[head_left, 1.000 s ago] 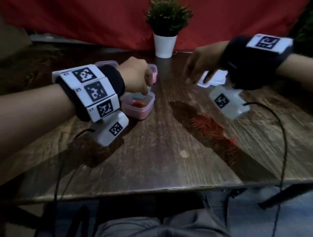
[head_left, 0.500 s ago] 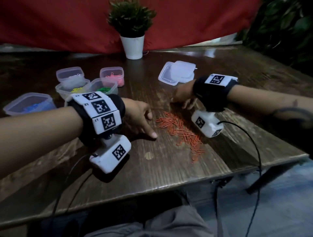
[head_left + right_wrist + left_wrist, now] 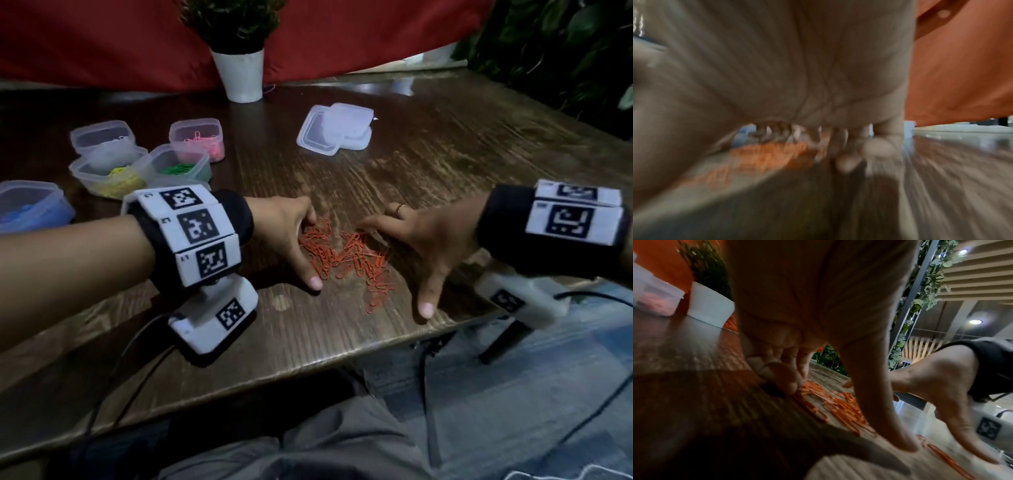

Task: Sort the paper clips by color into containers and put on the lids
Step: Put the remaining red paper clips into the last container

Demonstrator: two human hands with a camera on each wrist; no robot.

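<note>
A loose pile of red paper clips (image 3: 346, 260) lies on the wooden table (image 3: 428, 164) near its front edge. My left hand (image 3: 293, 241) stands on the pile's left side, fingertips on the table at the far edge, thumb stretched toward me. Opposite it, my right hand (image 3: 414, 246) is spread on the pile's right side, fingers and thumb on the wood. Neither hand holds a clip. The left wrist view shows the left hand's fingertips (image 3: 789, 382) against the clips (image 3: 842, 407). Blur fills the right wrist view, where the clips (image 3: 764, 154) sit under my palm.
Open tubs stand at the back left: pink clips (image 3: 197, 138), green (image 3: 178, 164), yellow (image 3: 109, 174), blue (image 3: 30, 205), and one with pale clips (image 3: 102, 137). A stack of clear lids (image 3: 335, 130) lies behind the pile. A potted plant (image 3: 239, 75) stands at the back.
My left hand came away from the tubs and my right from the lids. Both have dropped beside the red clips and drawn the pile closer together.
</note>
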